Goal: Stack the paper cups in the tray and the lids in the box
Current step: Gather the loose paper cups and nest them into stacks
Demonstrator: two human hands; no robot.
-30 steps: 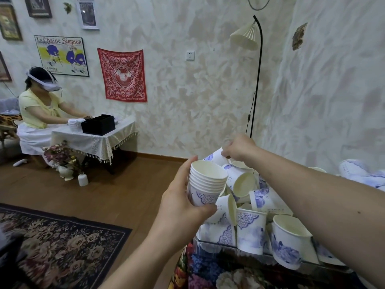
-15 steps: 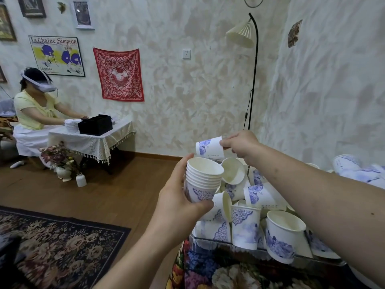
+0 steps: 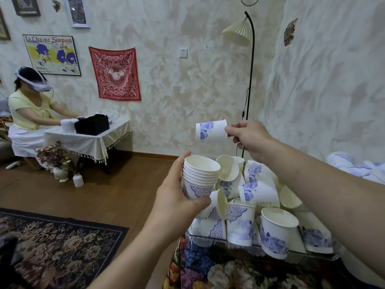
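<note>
The cups at lower right are matt white paper with blue print, as are the stack and the single cup at centre. The tray under them looks like clear glossy plastic, on a floral woven cloth. The floor is smooth brown wood, the rug at lower left a patterned pile. The wall is rough mottled plaster.

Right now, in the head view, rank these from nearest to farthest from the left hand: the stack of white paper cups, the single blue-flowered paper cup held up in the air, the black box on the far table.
1. Stack of white paper cups: gripped in the left hand itself.
2. Single blue-flowered paper cup: above, pinched by the right hand.
3. Black box: far left, across the room.
</note>
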